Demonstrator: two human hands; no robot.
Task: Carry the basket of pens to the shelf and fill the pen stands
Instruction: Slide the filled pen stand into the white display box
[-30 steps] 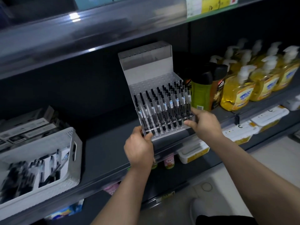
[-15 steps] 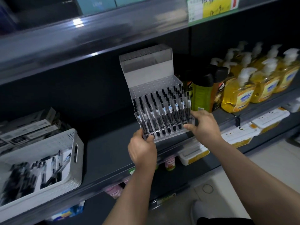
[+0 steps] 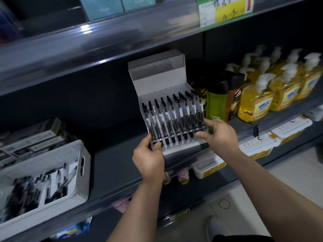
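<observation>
Pen stand: clear stepped acrylic rack with a tall back tier, at the front edge of the dark shelf, just left of the bottles. Cannot tell whether its base bears fully on the shelf.

Stand pens: black-capped, clear-barrelled, upright in rows, filling the lower front tier. The perforated step behind them and the top tier hold none.

Left hand: at the stand's front left corner. Fingers curl round the corner and the thumb lies across the front rail; it grips the stand.

Right hand: at the front right corner. Thumb along the front rail, fingers wrapped round the side; it grips the stand as well.

Basket: white perforated plastic, on the same shelf, well to the left of the stand. Loose pens lie in a heap inside it, blurred.

Other stock: grey boxes stacked behind the basket; a green shower gel bottle just beside the stand; yellow pump soap bottles further right; a yellow and green price label on the rail of the shelf above.
</observation>
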